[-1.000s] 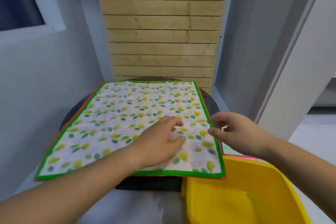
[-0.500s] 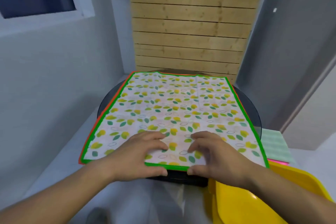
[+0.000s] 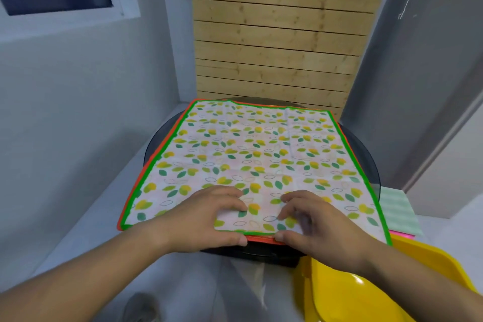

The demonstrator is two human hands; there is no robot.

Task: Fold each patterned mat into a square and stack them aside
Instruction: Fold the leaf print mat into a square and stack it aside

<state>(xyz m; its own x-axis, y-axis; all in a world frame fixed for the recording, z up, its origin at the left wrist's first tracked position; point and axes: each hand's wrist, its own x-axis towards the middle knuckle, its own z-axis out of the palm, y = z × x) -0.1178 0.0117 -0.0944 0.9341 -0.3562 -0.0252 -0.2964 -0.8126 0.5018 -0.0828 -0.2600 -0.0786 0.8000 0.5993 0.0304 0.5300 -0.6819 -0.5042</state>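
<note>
On the round dark table (image 3: pixel 366 165), leaf-print mat (image 3: pixel 256 154) lies flat over an orange-edged one. Left hand (image 3: pixel 206 219) and right hand (image 3: pixel 316 222) pinch its near edge, thumbs under. Looks thin, limp, light; grab corners to fold.

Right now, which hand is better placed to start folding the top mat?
Neither clearly: left hand and right hand both pinch the near edge of the green-bordered mat, about equally off centre. Probably both lift together.
</note>
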